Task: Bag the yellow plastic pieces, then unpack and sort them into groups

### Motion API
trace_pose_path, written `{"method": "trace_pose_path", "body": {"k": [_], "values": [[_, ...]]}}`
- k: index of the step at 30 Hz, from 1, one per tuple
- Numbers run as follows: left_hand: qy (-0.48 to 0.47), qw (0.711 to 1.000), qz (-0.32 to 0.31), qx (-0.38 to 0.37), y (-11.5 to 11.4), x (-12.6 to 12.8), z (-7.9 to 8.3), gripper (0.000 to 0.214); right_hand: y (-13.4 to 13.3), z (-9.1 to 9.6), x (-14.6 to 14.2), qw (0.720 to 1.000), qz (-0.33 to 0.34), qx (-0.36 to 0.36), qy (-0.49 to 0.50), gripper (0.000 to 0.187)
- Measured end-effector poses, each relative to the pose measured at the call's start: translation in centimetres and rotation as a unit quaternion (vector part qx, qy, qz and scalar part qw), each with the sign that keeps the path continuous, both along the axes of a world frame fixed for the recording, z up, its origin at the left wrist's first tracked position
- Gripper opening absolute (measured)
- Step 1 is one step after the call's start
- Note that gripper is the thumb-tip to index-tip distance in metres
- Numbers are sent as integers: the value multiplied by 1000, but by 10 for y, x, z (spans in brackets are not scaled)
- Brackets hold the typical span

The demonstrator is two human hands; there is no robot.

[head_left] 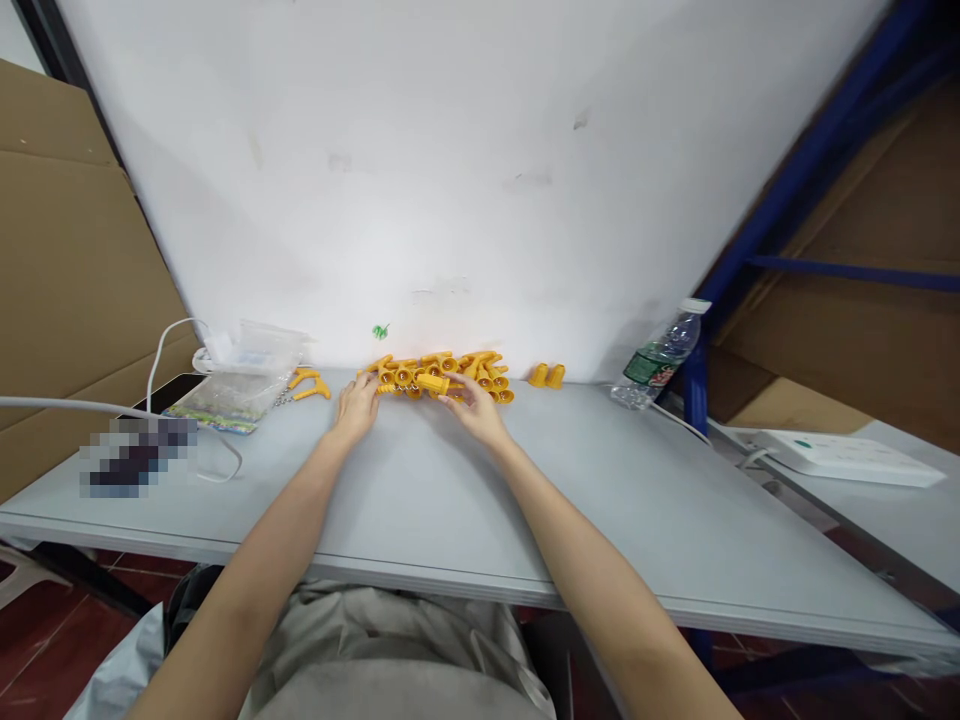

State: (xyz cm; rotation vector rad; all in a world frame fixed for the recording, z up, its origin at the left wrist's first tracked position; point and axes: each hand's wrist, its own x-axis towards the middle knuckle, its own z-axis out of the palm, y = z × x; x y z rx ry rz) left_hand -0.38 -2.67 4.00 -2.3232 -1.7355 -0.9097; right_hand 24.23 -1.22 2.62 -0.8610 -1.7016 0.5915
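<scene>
A row of yellow plastic pieces [491, 366], some with round cup-shaped ends and some with branching arms, is heaped against the white wall. At its left end lies my left hand [356, 407], fingers stretched out against the outermost pieces, with nothing visibly gripped. My right hand [477, 412] is in front of the heap and pinches a yellow plastic piece [433, 383] between thumb and fingers. Small shiny metal parts show among the pieces, too small to name. To the left, a yellow forked piece [310, 384] lies apart.
Two yellow cups [547, 375] stand right of the heap. A plastic bottle [661, 358] leans at the right near a blue metal frame [697, 385]. Clear plastic bags [244, 385], a dark phone-like slab [169, 392] and a white cable [154, 370] occupy the table's [420, 500] left side.
</scene>
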Motion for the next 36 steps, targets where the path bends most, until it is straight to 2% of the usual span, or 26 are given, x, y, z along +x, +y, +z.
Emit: {"method": "trace_pose_path", "body": {"k": [6,14,26,36], "values": [[54,994,50,-76,-10,6,9,47,-5,4,-1,998,29,1,-56,42],[69,989,84,-98,-11,2,10,51,-2,3,4,998,27,6,-61,42],[86,989,75,-96,-15,6,16,54,-3,5,9,995,0,22,-97,41],[38,994,39,-90,-12,7,12,50,-1,8,15,993,-23,42,-110,40]]}}
